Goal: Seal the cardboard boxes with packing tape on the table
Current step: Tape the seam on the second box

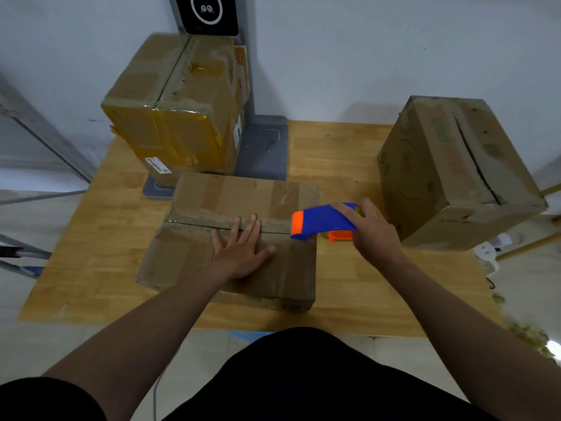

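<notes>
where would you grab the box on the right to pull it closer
Take the right box by its two long side faces, from above. It sits tilted, with the top seam running away from the viewer; hands either side of that open seam get flat cardboard and avoid pushing the flaps in.

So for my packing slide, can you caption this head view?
Left hand flat on the middle box while the right hand runs a blue tape dispenser along its seam.

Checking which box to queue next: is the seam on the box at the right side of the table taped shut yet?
No: the right-hand box shows a dark open slit along its top seam, with no tape across it.
</notes>
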